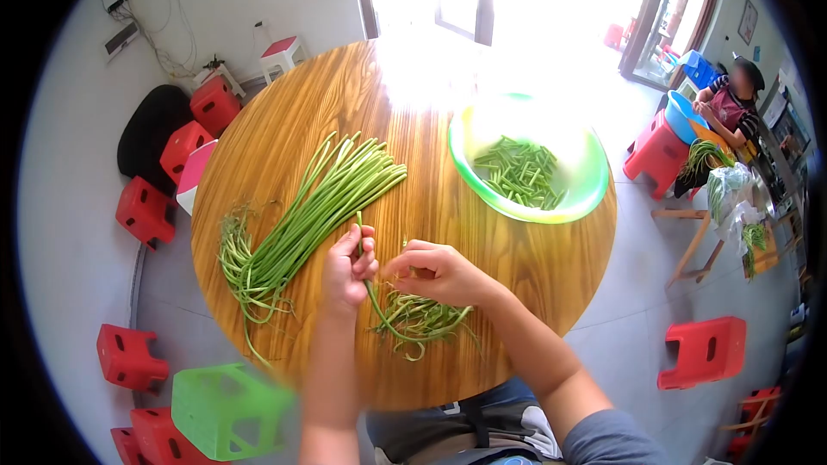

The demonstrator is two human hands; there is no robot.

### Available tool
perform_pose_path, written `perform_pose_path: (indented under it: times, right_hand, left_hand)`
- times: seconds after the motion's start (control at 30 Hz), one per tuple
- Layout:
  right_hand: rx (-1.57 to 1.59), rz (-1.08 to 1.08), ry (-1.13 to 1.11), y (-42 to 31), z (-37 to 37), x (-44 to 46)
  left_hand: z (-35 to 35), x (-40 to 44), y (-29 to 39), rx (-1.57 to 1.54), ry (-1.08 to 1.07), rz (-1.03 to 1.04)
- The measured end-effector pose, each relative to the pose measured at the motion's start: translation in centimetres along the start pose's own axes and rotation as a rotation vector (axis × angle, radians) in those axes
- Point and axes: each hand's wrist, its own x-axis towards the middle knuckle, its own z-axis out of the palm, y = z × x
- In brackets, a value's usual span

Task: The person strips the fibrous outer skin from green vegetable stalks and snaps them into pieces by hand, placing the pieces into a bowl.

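Note:
My left hand (350, 269) is closed around a single garlic scape (375, 303); one end pokes up past the fingers and the rest curves down toward the table. Just to the right, my right hand (441, 274) has its fingers curled in a pinch, and whatever is between them is too blurred to make out. Below it lies a pile of thin green trimmings (422, 317). A large bundle of long garlic scapes (314, 211) rests left of my hands, its curly tips toward the lower left. Short cut green pieces (519, 174) lie in a green-rimmed basin (551, 216) beyond my right hand.
Everything stands on a round wooden table (508, 310). Red stools (702, 353) and a green stool (228, 409) surround it. At the far right, a person (739, 103) sits by a blue basin (683, 116), near a small stand with greens and plastic bags.

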Motion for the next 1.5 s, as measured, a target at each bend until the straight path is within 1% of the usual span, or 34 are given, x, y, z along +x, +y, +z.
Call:
perform_pose_path:
  times: [0.03,0.07,0.13,0.23,0.27,0.37,0.4,0.5,0.53,0.6,0.73,0.83,0.93,1.03,1.13,1.23,1.43,1.5]
  right_hand:
    - [-0.079,-0.025,0.009,-0.1,-0.2,0.1]
    - [-0.114,0.094,-0.037,0.4,-0.5,0.0]
    - [-0.184,0.33,-0.128,1.5,-1.3,-0.1]
    - [0.096,0.323,0.208,0.8,-1.3,0.2]
    - [0.267,0.318,0.28,-0.1,-1.3,0.2]
    - [0.376,0.249,0.329,1.5,-0.5,0.6]
    - [0.344,0.252,0.347,1.4,-0.1,0.5]
    - [0.4,0.343,0.42,1.6,0.0,0.5]
    - [0.348,0.36,0.459,1.4,-0.1,0.5]
    - [0.242,0.392,0.54,0.9,-0.6,0.6]
    - [0.253,0.348,0.575,1.8,-1.0,0.6]
    - [0.249,0.345,0.563,1.9,-0.8,0.5]
    - [0.211,0.311,0.58,1.7,-0.4,0.6]
    - [0.158,0.208,0.602,2.6,-0.1,0.7]
    - [0.239,0.256,0.632,2.2,-0.2,0.8]
    - [0.245,0.308,0.63,1.7,-0.5,0.7]
    - [0.258,0.253,0.648,1.8,-0.4,0.7]
    - [-0.056,0.003,0.657,2.5,0.2,0.5]
  left_hand:
    - [-0.4,0.1,0.5,-0.065,-0.049,-0.058]
    - [-0.7,0.2,0.7,-0.129,-0.097,-0.117]
    - [-0.7,-0.2,0.7,-0.021,-0.204,-0.143]
    - [-0.4,-0.5,0.2,0.06,-0.328,-0.22]
    - [-0.1,-0.7,-0.2,0.073,-0.36,-0.244]
    - [1.1,-1.5,-1.2,0.116,-0.451,-0.294]
    - [2.0,-2.1,-1.5,0.276,-0.423,-0.187]
    - [2.0,-1.5,-2.2,0.292,-0.424,-0.18]
    - [2.8,-2.1,-2.0,0.354,-0.372,-0.142]
    - [3.0,-2.2,-2.4,0.402,-0.347,-0.104]
    - [3.8,-2.9,-2.3,0.552,-0.309,-0.05]
    - [3.2,-2.7,-2.2,0.537,-0.343,-0.089]
    - [2.8,-2.5,-2.3,0.509,-0.326,-0.065]
    - [2.7,-2.4,-2.5,0.48,-0.318,-0.045]
    - [3.4,-2.8,-2.7,0.453,-0.325,-0.056]
    - [3.1,-2.5,-2.8,0.478,-0.331,-0.081]
    - [3.2,-2.9,-2.5,0.496,-0.303,-0.081]
    - [2.8,-2.4,-2.5,0.402,-0.274,-0.094]
